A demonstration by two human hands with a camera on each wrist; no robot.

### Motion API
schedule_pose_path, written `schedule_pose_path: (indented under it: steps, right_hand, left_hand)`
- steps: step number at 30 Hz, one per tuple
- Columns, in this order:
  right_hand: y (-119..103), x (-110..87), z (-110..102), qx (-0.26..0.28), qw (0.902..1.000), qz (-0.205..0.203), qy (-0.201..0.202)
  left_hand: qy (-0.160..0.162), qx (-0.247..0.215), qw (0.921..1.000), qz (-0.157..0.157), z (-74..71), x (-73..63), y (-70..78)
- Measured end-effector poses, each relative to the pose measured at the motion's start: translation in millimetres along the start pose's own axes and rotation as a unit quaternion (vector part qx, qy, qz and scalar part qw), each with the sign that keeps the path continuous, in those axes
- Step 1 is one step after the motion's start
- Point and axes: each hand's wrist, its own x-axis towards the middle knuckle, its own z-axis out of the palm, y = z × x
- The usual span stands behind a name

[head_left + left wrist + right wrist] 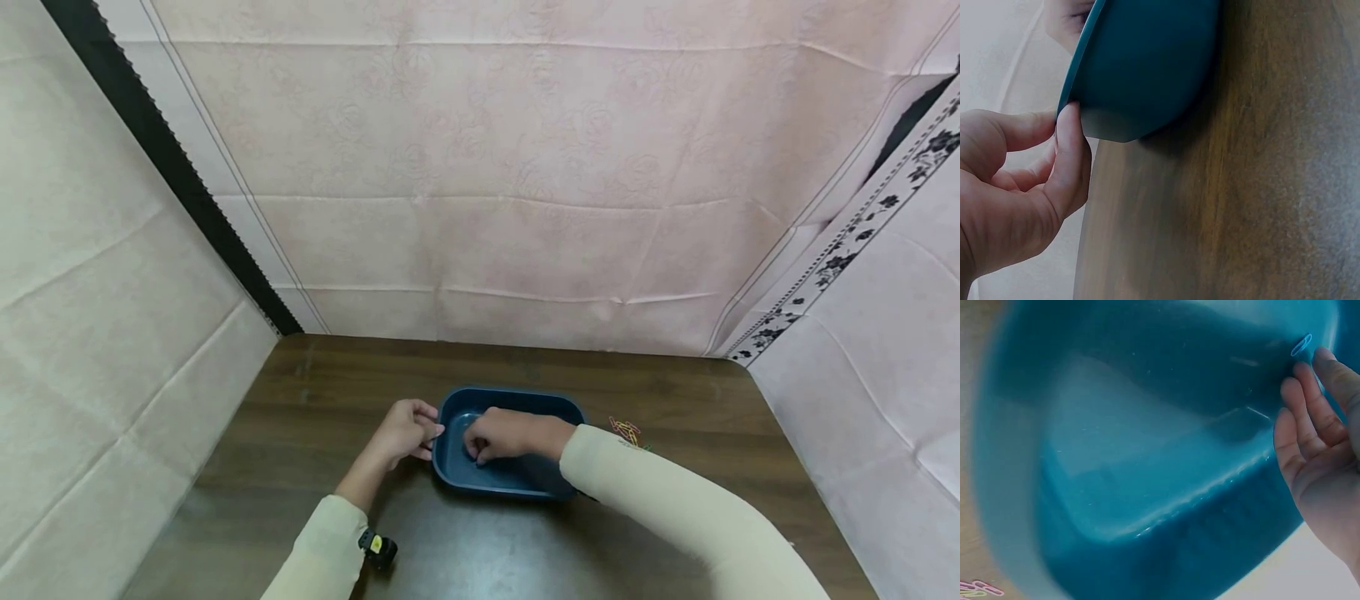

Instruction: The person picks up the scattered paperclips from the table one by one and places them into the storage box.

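Observation:
A deep blue plastic tray (510,487) with rounded corners sits on the wooden table. My left hand (408,433) pinches its left rim; in the left wrist view a fingertip (1070,122) lies against the outer wall. Inside the tray, toward its left end, my right hand (498,433) reaches down with bent fingers. A small blue paper clip (1301,345) shows in the right wrist view, just beyond the tips of the right thumb (1329,362) and index finger. A gap shows between thumb and fingers there.
Several colored paper clips (626,431) lie in a loose pile on the table, just right of the tray and beside the right sleeve (675,492). Pale cloth (525,167) hangs behind the table's far edge and along both sides.

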Motion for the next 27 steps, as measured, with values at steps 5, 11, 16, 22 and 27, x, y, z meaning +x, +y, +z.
schedule_pose_path:
  steps: [5,11,16,22,27]
  right_hand:
    - [2,-8.3,-3,0.009,0.9999,-0.006,0.009]
    - [6,-20.0,-9,0.027,0.9992,0.005,0.030]
    - [8,-31.2,-14,0.035,0.9979,0.016,0.053]
    - [12,-47.3,-24,0.036,0.9942,0.017,0.100]
    - [17,-63.0,-33,0.045,0.9878,0.032,0.145]
  left_hand:
    - [0.004,0.004,1.0000,-0.001,-1.1,-1.9,-1.2]
    - [0.002,0.003,1.0000,-0.001,-1.8,-2.8,-2.5]
    - [-0.002,0.002,1.0000,-0.006,-2.1,-1.9,-3.3]
    - [-0.003,0.003,1.0000,-0.004,-2.5,-1.4,-2.2]
    - [-0.003,0.003,1.0000,0.004,-0.9,-1.8,0.2]
